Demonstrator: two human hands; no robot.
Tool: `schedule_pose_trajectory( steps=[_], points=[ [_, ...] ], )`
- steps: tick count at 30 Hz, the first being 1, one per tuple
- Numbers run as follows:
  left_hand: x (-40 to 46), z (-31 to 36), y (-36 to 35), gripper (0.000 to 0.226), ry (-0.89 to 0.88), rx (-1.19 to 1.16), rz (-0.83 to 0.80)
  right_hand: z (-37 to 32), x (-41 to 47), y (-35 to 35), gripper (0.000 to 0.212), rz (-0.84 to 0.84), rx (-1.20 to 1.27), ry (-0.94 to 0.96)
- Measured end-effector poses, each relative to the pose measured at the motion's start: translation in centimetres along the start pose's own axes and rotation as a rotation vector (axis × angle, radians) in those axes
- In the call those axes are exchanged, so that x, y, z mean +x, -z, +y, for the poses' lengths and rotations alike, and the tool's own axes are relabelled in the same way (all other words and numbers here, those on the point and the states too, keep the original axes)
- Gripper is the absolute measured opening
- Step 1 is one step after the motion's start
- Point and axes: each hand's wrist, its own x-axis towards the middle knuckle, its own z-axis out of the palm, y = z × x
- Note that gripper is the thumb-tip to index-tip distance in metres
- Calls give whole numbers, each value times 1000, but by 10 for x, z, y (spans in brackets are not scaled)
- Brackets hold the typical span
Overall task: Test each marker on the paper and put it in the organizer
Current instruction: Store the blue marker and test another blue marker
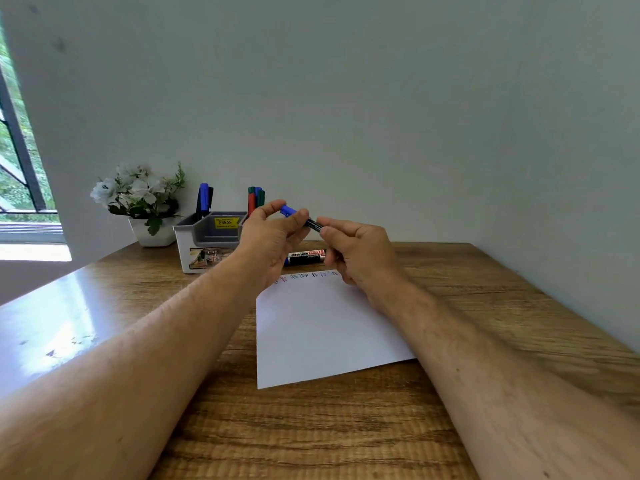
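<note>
Both hands hold one blue marker (313,223) in the air above the far edge of the white paper (322,327). My left hand (273,233) pinches its blue cap (288,211); my right hand (356,247) grips the black barrel. Whether the cap is seated or apart from the barrel is hidden by fingers. Small coloured scribbles (304,276) run along the paper's far edge. Another blue whiteboard marker (304,257) lies on the table behind the paper. The white and grey organizer (207,244) stands at the back left, with blue and black markers (205,197) and red, green and blue markers (255,197) upright in it.
A white pot of white flowers (142,202) stands left of the organizer by the wall. The wooden table (311,427) meets the wall at the back and right. A window (17,161) is at the far left.
</note>
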Motion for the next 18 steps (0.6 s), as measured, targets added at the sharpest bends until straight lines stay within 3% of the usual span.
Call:
schedule_pose_trajectory(
  steps=[10, 18],
  points=[
    [-9, -9, -8, 79, 5, 119, -99, 9, 0, -6, 15, -10, -251, 4],
    [-14, -15, -13, 87, 40, 155, -114, 10, -1, -7, 16, 4, -261, -14]
  ],
)
